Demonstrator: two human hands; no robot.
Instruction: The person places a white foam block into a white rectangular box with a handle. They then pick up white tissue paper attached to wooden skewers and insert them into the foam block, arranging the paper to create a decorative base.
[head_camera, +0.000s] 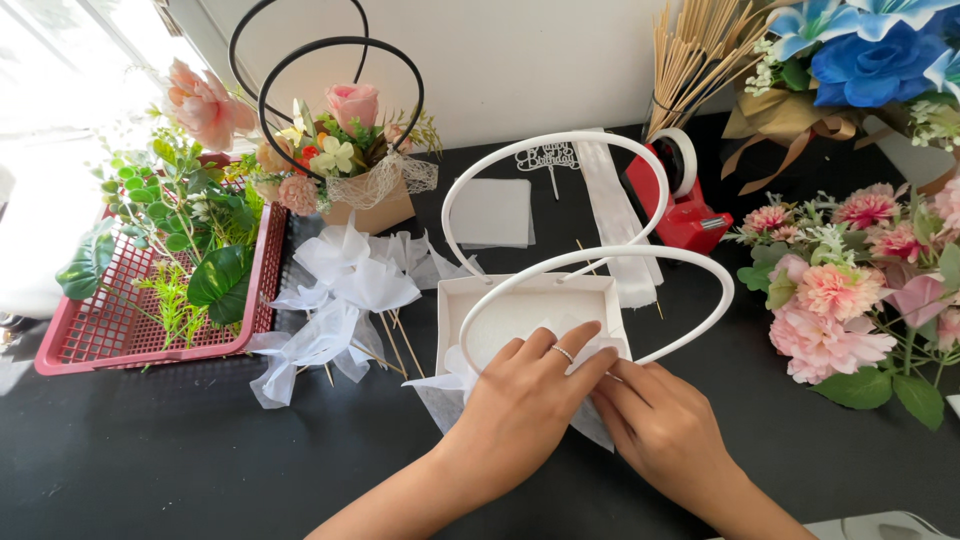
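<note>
A white box basket (452, 300) with two white hoop handles (600, 258) stands on the black table, with a white foam block inside. My left hand (525, 395) lies over its near edge, fingers pressing a piece of white mesh fabric (445, 388) against the rim. My right hand (655, 420) is just to the right, fingertips pinching the same fabric at the box's near right corner. The fabric drapes down the front of the box.
A red plastic tray (110, 335) with green leaves sits at the left. White fabric bows on sticks (345, 290), a finished flower basket with black hoops (345, 150), a red tape dispenser (680, 200), pink flowers (850, 290) and a blue bouquet (865, 60) surround the box.
</note>
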